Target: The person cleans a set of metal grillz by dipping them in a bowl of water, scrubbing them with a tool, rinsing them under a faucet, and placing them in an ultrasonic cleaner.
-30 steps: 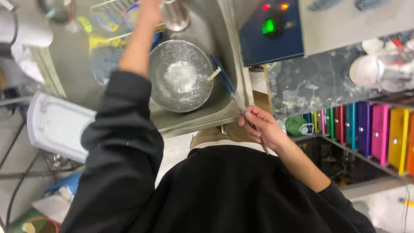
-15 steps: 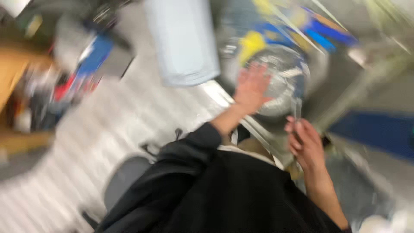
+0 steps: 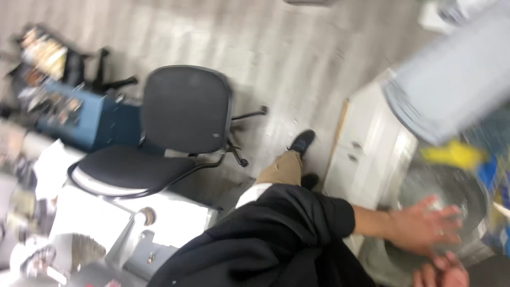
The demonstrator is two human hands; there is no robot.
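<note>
The picture is blurred by head motion. My left hand [image 3: 422, 228] reaches out of a black sleeve, fingers spread, over the rim of a round metal bowl [image 3: 467, 188] in a steel sink; nothing shows in it. Just below it, my right hand [image 3: 443, 275] is cut off by the bottom edge of the frame, so I cannot tell what it holds. A yellow thing [image 3: 454, 154] lies beyond the bowl.
A white cabinet [image 3: 366, 149] stands under the sink. A black office chair [image 3: 180, 117] stands on the grey floor to the left, with a blue box [image 3: 90, 125] behind it. A white, cluttered surface [image 3: 106, 223] is at lower left. My dark shoe [image 3: 303, 142] is by the cabinet.
The view has swung away from the sink toward the floor and chair. My left hand has come down from the tap to the bowl. My right hand has dropped to the frame's edge.
</note>
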